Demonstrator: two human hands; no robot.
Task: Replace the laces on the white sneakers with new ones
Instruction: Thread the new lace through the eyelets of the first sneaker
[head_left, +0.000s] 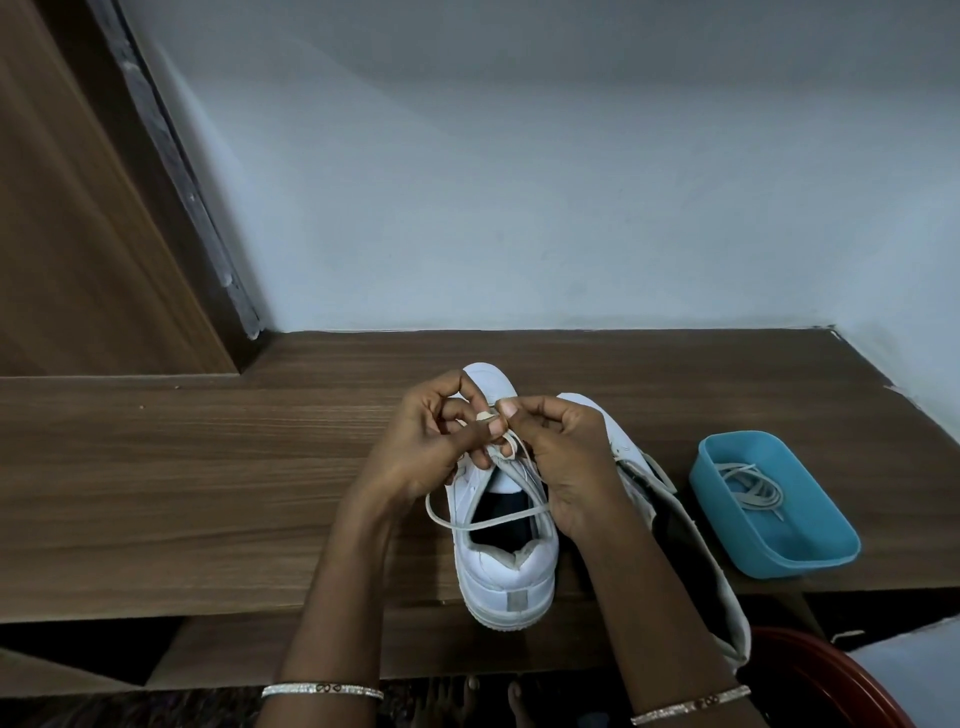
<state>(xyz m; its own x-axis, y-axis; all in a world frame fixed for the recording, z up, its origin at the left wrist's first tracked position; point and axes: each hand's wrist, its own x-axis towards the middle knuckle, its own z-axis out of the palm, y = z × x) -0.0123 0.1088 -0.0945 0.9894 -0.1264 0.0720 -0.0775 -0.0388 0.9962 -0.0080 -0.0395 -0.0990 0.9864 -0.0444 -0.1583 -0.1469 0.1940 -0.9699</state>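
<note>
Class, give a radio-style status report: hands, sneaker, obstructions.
Left hand, right hand both pinching lace over near sneaker. Second sneaker alongside. Other laces in blue tray, clear of hands.

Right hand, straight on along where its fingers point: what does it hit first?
Likely the left hand: the right hand points left over the sneaker, and both pinch the lace there, fingertips nearly touching. Depth is hard to judge.

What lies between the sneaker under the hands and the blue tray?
The second sneaker, partly hidden behind the right hand; the head view shows it.
</note>
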